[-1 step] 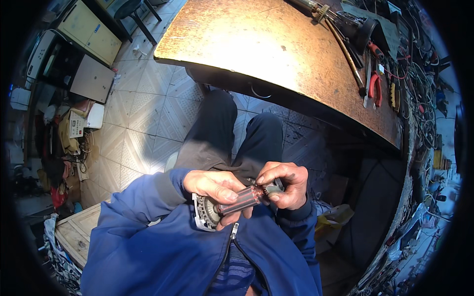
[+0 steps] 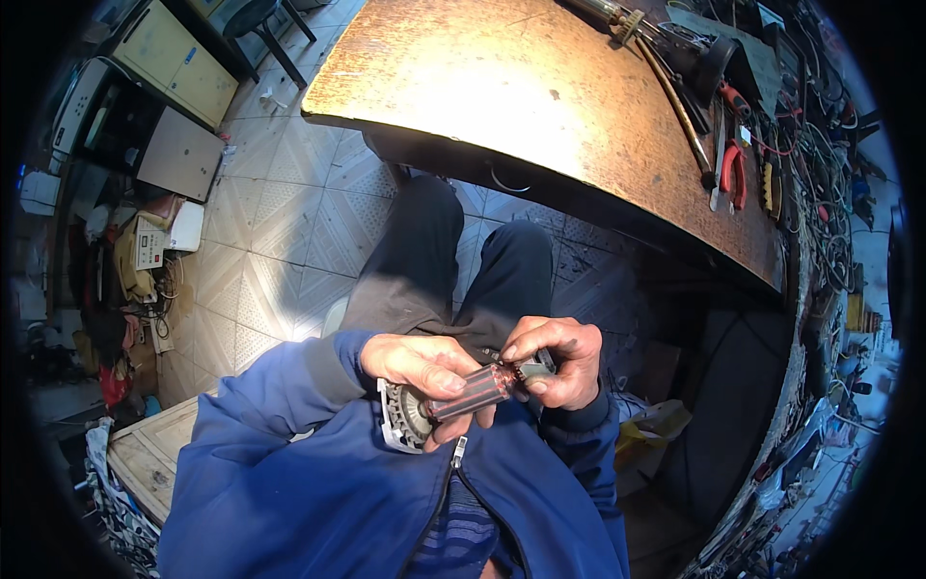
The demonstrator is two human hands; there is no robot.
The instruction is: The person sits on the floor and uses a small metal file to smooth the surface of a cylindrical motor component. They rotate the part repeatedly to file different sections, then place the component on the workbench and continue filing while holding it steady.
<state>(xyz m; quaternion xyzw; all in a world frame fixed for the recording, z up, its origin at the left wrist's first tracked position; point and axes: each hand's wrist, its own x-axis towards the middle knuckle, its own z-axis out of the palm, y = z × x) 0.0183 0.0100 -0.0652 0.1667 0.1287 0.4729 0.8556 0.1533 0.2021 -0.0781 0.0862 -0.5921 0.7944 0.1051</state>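
My left hand (image 2: 417,363) is closed around a motor armature (image 2: 475,392), a striped dark cylinder with copper windings at its right end. The thumb lies across the top of it. At the armature's left end sits a grey finned fan (image 2: 410,415) with a pale metal bracket (image 2: 389,425) around its outer side. My right hand (image 2: 567,359) is closed at the copper-wound end, thumb and fingers pinching a small dark grey piece (image 2: 538,365). Fingers partly hide that piece and the shaft end. Both hands are above my lap, in front of my jacket.
A worn wooden desk (image 2: 463,72) stands ahead. On its right lie red-handled pliers (image 2: 734,174), a long thin rod (image 2: 675,111) and a heap of cables (image 2: 820,193). Left are a cabinet (image 2: 178,63) and a stool (image 2: 253,17); a wooden board (image 2: 154,449) is near my left elbow.
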